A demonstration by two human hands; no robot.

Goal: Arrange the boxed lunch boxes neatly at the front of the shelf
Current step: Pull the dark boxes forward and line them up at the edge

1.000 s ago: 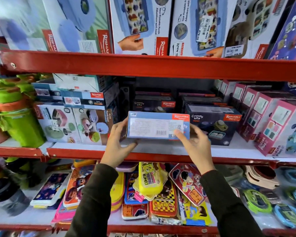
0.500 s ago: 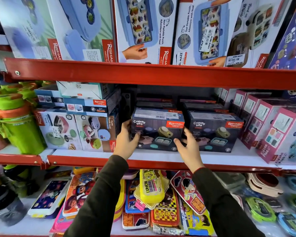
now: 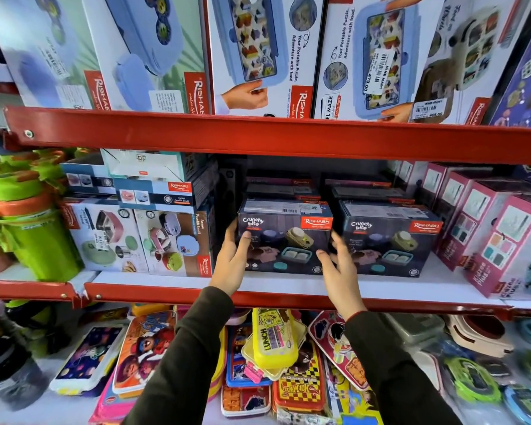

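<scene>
A dark "Crunchy bite" lunch box carton stands upright on the white middle shelf, near its front edge. A second, identical carton stands close on its right, with more of them stacked behind both. My left hand rests loosely against the first carton's left front corner, fingers apart. My right hand hovers just in front of that carton's lower right corner, fingers spread, holding nothing.
Stacked Rishabh cartons stand left of the gap. Pink cartons line the right. Green bottles are at far left. Large blue boxes fill the top shelf. Loose colourful lunch boxes lie on the shelf below.
The carton, held flat in the air a second ago, was turned upright and set on the shelf. Both hands have loosened from its sides, and the right one has drawn back.
</scene>
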